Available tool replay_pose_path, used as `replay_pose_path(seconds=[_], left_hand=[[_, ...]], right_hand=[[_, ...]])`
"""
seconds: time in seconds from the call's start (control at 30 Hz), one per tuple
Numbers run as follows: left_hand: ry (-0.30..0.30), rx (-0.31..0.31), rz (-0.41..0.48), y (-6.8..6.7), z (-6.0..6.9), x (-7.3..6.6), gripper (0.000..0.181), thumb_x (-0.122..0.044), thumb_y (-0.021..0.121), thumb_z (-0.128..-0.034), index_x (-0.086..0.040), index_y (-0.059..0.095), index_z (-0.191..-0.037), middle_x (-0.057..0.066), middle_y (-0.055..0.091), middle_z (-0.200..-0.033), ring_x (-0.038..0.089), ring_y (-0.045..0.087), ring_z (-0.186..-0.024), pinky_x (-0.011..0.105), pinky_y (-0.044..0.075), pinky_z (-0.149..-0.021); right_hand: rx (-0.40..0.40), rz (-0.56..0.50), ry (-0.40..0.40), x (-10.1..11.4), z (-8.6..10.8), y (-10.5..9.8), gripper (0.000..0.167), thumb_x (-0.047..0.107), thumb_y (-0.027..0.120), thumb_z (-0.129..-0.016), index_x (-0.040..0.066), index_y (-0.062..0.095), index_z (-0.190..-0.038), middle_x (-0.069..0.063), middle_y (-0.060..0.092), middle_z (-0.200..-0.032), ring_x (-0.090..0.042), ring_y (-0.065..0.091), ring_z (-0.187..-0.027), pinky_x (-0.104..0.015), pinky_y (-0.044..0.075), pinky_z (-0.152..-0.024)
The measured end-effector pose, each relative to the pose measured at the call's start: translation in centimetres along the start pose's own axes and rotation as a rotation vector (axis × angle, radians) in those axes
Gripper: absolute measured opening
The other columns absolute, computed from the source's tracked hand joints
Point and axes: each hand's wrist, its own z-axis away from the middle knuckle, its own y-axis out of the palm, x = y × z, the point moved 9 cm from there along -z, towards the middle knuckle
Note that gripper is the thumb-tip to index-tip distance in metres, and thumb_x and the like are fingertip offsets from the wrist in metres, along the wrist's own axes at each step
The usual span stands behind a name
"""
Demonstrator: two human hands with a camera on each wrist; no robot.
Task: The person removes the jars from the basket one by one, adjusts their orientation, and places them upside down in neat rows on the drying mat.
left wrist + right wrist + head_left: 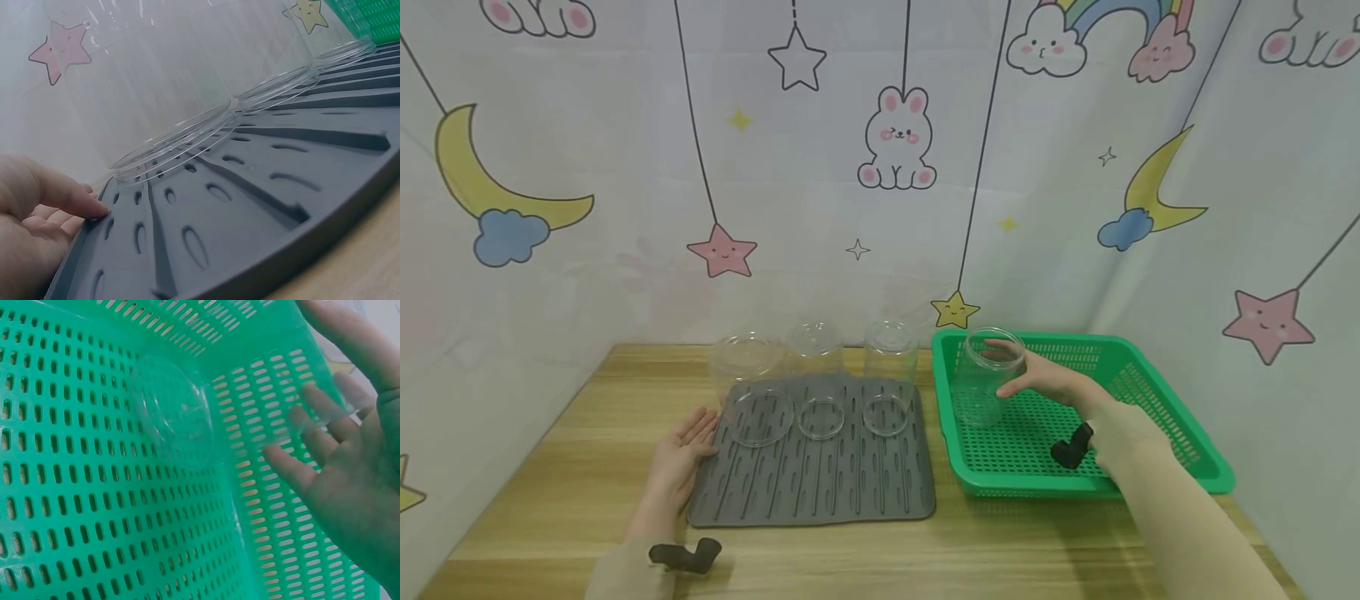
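Note:
My right hand [1052, 379] holds a clear plastic jar [981, 407] near its thick rim, thumb in front and fingers behind. The jar stands at the left side of a green slotted basket [958, 483]; the right wrist view shows its round base [172, 412] by the basket wall. My left hand [679, 458] lies palm up with relaxed fingers at the left edge of a grey ridged drying mat [812, 500]; in the left wrist view its thumb touches the mat's edge. Along the mat's back stand a wide clear jar [758, 421] and two narrower jars [820, 417], seemingly rim down.
The mat and the basket sit side by side on a wood-grain table [820, 562]. A white curtain [820, 208] with cartoon prints hangs behind and at both sides. Black camera straps [688, 557] are on both wrists.

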Motion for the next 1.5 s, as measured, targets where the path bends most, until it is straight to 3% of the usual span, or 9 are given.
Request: replay_pose_path(seconds=[0.47,0.73,0.87,1.1,1.17,1.3,1.37,1.4,1.5], left_hand=[[-0.013,0.011,0.021,-0.2,0.1,0.0,0.080,0.021,0.038,-0.0883,0.001,-0.002,-0.155,0.020,0.006,-0.163,0.031,0.011,-0.151,0.028,0.019,-0.122],[-0.026,0.002,0.022,-0.4,0.2,-0.4,0.078,0.018,0.038,-0.0900,-0.001,-0.001,-0.155,0.018,0.005,-0.163,0.029,0.012,-0.151,0.021,0.026,-0.117],[-0.027,-0.010,0.038,-0.4,0.4,-0.9,0.079,0.018,0.038,-0.0899,-0.003,-0.001,-0.155,0.017,0.004,-0.163,0.027,0.012,-0.151,0.019,0.027,-0.116],[-0.007,-0.029,0.103,-0.5,1.0,-2.7,0.075,0.014,0.038,-0.0942,-0.007,0.000,-0.156,0.010,0.007,-0.162,0.017,0.016,-0.150,0.018,0.026,-0.116],[0.004,-0.040,0.129,-0.5,1.3,-3.3,0.074,0.012,0.039,-0.0956,-0.008,0.001,-0.156,0.007,0.011,-0.162,0.013,0.018,-0.149,0.017,0.026,-0.115],[0.074,-0.048,0.126,-0.1,2.0,-5.2,0.072,0.009,0.041,-0.0975,-0.005,0.002,-0.156,0.009,0.011,-0.163,0.013,0.017,-0.149,0.016,0.026,-0.115],[0.125,-0.069,0.139,0.0,2.4,-6.3,0.071,0.010,0.042,-0.0974,-0.003,0.004,-0.156,0.007,0.018,-0.163,0.007,0.028,-0.145,0.015,0.030,-0.113],[0.154,-0.084,0.140,0.2,2.6,-7.0,0.070,0.010,0.042,-0.0972,-0.003,0.006,-0.156,0.011,0.017,-0.163,0.002,0.036,-0.141,0.014,0.033,-0.111],[0.232,-0.139,0.188,0.4,3.2,-8.6,0.069,0.011,0.045,-0.0962,-0.003,0.014,-0.156,0.001,0.038,-0.154,-0.009,0.055,-0.119,0.009,0.041,-0.102]], right_hand=[[-0.107,0.028,-0.040,2.0,0.8,-1.4,0.090,0.009,0.070,-0.087,0.011,0.013,-0.157,-0.021,0.018,-0.161,-0.049,0.017,-0.145,-0.068,0.029,-0.110],[-0.192,0.006,-0.094,3.4,1.4,-2.3,0.090,0.003,0.069,-0.085,0.006,0.012,-0.155,-0.023,0.017,-0.160,-0.045,0.031,-0.138,-0.044,0.045,-0.102],[-0.242,-0.008,-0.101,3.9,1.8,-2.7,0.091,0.002,0.069,-0.085,0.007,0.012,-0.156,-0.021,0.016,-0.161,-0.042,0.026,-0.141,-0.044,0.042,-0.104],[-0.377,-0.070,-0.136,5.2,2.8,-3.5,0.093,-0.001,0.069,-0.084,0.008,0.012,-0.157,-0.023,0.016,-0.160,-0.039,0.013,-0.149,-0.065,0.022,-0.116],[-0.414,-0.083,-0.147,5.6,3.1,-3.7,0.093,-0.002,0.069,-0.084,0.009,0.012,-0.157,-0.022,0.016,-0.160,-0.037,0.013,-0.149,-0.064,0.019,-0.117],[-0.478,-0.104,-0.165,6.4,3.5,-3.8,0.092,-0.003,0.067,-0.085,0.013,0.013,-0.157,-0.019,0.017,-0.161,-0.033,0.016,-0.148,-0.048,0.033,-0.112],[-0.512,-0.111,-0.174,6.7,3.8,-3.9,0.091,-0.004,0.066,-0.085,0.015,0.013,-0.157,-0.016,0.019,-0.160,-0.032,0.017,-0.148,-0.041,0.035,-0.109],[-0.527,-0.114,-0.177,6.9,3.9,-3.9,0.091,-0.004,0.066,-0.085,0.015,0.013,-0.157,-0.016,0.019,-0.160,-0.031,0.018,-0.148,-0.042,0.035,-0.109],[-0.573,-0.128,-0.185,7.6,4.5,-3.9,0.092,-0.003,0.067,-0.085,0.017,0.014,-0.157,-0.014,0.021,-0.160,-0.031,0.017,-0.148,-0.051,0.028,-0.115]])
